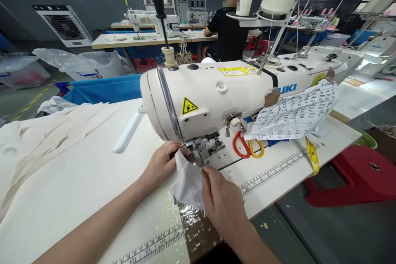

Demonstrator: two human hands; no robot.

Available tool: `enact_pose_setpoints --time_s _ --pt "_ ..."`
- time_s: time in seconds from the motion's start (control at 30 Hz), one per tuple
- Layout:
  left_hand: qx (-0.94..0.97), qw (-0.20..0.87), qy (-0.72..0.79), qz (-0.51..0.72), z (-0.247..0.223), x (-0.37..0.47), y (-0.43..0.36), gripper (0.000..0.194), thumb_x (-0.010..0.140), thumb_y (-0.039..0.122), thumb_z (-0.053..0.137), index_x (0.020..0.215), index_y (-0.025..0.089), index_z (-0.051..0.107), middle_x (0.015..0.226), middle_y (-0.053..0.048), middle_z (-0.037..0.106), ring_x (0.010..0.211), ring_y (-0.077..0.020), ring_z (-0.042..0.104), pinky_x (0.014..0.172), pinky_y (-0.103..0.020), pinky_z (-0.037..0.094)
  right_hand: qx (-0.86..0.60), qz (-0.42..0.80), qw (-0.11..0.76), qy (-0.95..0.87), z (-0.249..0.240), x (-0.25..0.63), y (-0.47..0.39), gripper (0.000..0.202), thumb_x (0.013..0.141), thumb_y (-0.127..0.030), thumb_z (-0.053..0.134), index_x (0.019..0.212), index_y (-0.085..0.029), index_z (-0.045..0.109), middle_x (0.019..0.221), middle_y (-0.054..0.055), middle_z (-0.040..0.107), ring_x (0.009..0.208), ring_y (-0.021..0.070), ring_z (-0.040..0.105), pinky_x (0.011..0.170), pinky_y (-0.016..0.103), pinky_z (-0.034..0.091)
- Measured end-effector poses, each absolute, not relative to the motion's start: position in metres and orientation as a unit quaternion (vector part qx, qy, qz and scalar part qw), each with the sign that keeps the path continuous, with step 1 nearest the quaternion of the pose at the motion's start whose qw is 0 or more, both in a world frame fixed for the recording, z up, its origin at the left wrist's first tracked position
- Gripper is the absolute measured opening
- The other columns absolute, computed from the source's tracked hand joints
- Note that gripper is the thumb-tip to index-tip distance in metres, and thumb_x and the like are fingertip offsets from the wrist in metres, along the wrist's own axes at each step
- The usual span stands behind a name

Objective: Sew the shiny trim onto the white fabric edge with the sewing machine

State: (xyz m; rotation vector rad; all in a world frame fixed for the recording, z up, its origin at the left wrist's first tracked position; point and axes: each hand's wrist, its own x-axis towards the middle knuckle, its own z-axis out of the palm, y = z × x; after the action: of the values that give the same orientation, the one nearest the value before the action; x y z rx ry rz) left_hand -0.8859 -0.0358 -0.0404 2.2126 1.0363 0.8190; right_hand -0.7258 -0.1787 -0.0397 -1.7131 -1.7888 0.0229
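A white industrial sewing machine (213, 95) stands across the middle, its needle area low on the left of the head. At the needle area, my left hand (163, 161) pinches the upper edge of a small piece of white fabric (188, 183); its fingertips are partly hidden under the machine head. The fabric hangs toward me over the table edge. My right hand (221, 198) is closed on a thin metal tool (199, 166), whose tip points up and left to the fabric beside the presser foot. The tool's exact kind does not show.
Red-handled scissors (241, 145) and a yellow handle (256, 148) lie under the machine arm, near a handwritten sheet (293, 111). A yellow tape measure (312, 156) hangs over the edge. Cream fabric (40, 136) covers the left; a red stool (355, 177) stands right. A person (230, 29) sits ahead.
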Motion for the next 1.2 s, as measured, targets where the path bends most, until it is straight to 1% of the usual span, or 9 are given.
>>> enact_pose_setpoints --time_s 0.13,0.27,0.43,0.57,0.77,0.9,1.0,1.1,1.2 --pt "0.827 0.274 0.39 0.299 -0.0385 -0.8852 -0.0357 0.028 0.089 0.041 0.051 0.082 0.023 0.071 0.077 -0.002 0.067 0.079 -0.0203 0.063 0.078 -0.031 0.053 -0.654 -0.005 0.326 -0.682 -0.0405 -0.7262 -0.177 0.03 0.1 -0.017 0.033 0.114 -0.013 0.059 0.092 0.009 0.076 0.07 0.0227 0.073 0.051 0.031 0.05" --pt "0.827 0.267 0.399 0.293 -0.0373 -0.8846 -0.0361 0.03 0.09 0.043 0.049 0.081 0.023 0.07 0.078 -0.003 0.067 0.079 -0.0206 0.063 0.077 -0.032 0.053 -0.66 0.01 0.313 -0.683 -0.0406 -0.7255 -0.1759 0.029 0.099 -0.015 0.035 0.114 -0.013 0.06 0.094 0.009 0.076 0.071 0.023 0.073 0.052 0.031 0.05" --pt "0.828 0.271 0.394 0.292 -0.0361 -0.8844 -0.0365 0.03 0.091 0.042 0.05 0.077 0.022 0.068 0.079 -0.003 0.067 0.081 -0.0207 0.064 0.077 -0.032 0.053 -0.666 0.026 0.298 -0.684 -0.0397 -0.7267 -0.177 0.029 0.098 -0.016 0.038 0.117 -0.014 0.06 0.096 0.009 0.076 0.071 0.0208 0.073 0.053 0.028 0.048" --pt "0.829 0.273 0.389 0.294 -0.0371 -0.8846 -0.037 0.028 0.091 0.041 0.051 0.081 0.022 0.07 0.082 -0.003 0.068 0.082 -0.0208 0.064 0.076 -0.032 0.053 -0.662 0.02 0.307 -0.684 -0.0397 -0.7281 -0.1777 0.029 0.098 -0.015 0.038 0.117 -0.013 0.06 0.096 0.008 0.076 0.072 0.0218 0.074 0.053 0.029 0.049" --pt "0.835 0.266 0.381 0.296 -0.0379 -0.8852 -0.0375 0.027 0.09 0.04 0.052 0.084 0.02 0.07 0.085 -0.005 0.069 0.084 -0.0216 0.064 0.076 -0.033 0.053 -0.665 0.02 0.298 -0.684 -0.0378 -0.7285 -0.1768 0.029 0.099 -0.016 0.038 0.118 -0.013 0.06 0.096 0.009 0.076 0.073 0.0215 0.074 0.052 0.028 0.049" --pt "0.854 0.214 0.372 0.294 -0.0409 -0.8846 -0.0374 0.022 0.086 0.03 0.049 0.09 0.018 0.067 0.088 -0.007 0.068 0.086 -0.0234 0.064 0.074 -0.035 0.053 -0.666 0.008 0.297 -0.685 -0.0386 -0.7296 -0.177 0.031 0.1 -0.016 0.036 0.119 -0.011 0.06 0.096 0.01 0.075 0.073 0.0227 0.074 0.051 0.03 0.051" --pt "0.872 0.163 0.365 0.284 -0.043 -0.8829 -0.0379 0.022 0.081 0.023 0.046 0.091 0.018 0.065 0.087 -0.008 0.068 0.085 -0.0241 0.063 0.073 -0.037 0.053 -0.667 -0.002 0.29 -0.686 -0.0394 -0.7304 -0.177 0.031 0.1 -0.016 0.036 0.12 -0.011 0.06 0.095 0.011 0.075 0.074 0.0214 0.074 0.053 0.028 0.051" --pt "0.883 0.133 0.355 0.277 -0.0435 -0.8819 -0.0379 0.023 0.079 0.02 0.044 0.091 0.018 0.064 0.087 -0.008 0.068 0.084 -0.0249 0.063 0.074 -0.038 0.052 -0.671 -0.005 0.287 -0.684 -0.0389 -0.7308 -0.1762 0.03 0.099 -0.015 0.038 0.119 -0.01 0.06 0.093 0.01 0.075 0.072 0.021 0.073 0.052 0.028 0.051" --pt "0.878 0.146 0.366 0.273 -0.0413 -0.8827 -0.0365 0.023 0.078 0.02 0.043 0.087 0.019 0.063 0.087 -0.008 0.069 0.085 -0.0254 0.064 0.076 -0.039 0.052 -0.675 0.002 0.277 -0.684 -0.0379 -0.7312 -0.1757 0.028 0.099 -0.015 0.042 0.119 -0.011 0.06 0.093 0.01 0.075 0.072 0.021 0.073 0.052 0.027 0.051"
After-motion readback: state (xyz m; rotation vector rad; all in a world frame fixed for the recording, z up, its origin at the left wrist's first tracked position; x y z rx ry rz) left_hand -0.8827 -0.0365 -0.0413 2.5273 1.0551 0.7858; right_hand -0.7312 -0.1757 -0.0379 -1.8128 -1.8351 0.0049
